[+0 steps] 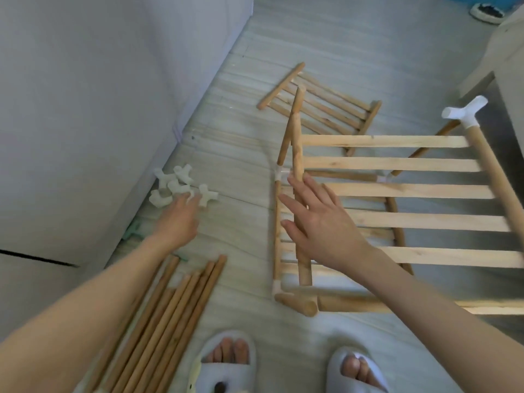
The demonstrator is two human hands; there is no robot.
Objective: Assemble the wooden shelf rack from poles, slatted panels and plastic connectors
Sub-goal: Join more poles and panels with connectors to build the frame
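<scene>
Grey plank floor, loose poles lengthwise, pointing away.

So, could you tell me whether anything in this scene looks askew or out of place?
Mostly ordinary mid-build clutter. The slatted panel held by the right hand sits tilted over the frame, with only one corner capped by a connector. The left hand reaches for the loose connectors. Nothing looks broken.

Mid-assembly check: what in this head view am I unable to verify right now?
- Left hand at the connector pile: fingertips motion-blurred, so a grip cannot be confirmed.
- Right hand on the upright pole: the palm side faces away, so the grip is unclear.
- Slatted panel: cut off by the right edge.
- Loose poles: near ends cut off by the bottom edge and left forearm.
</scene>
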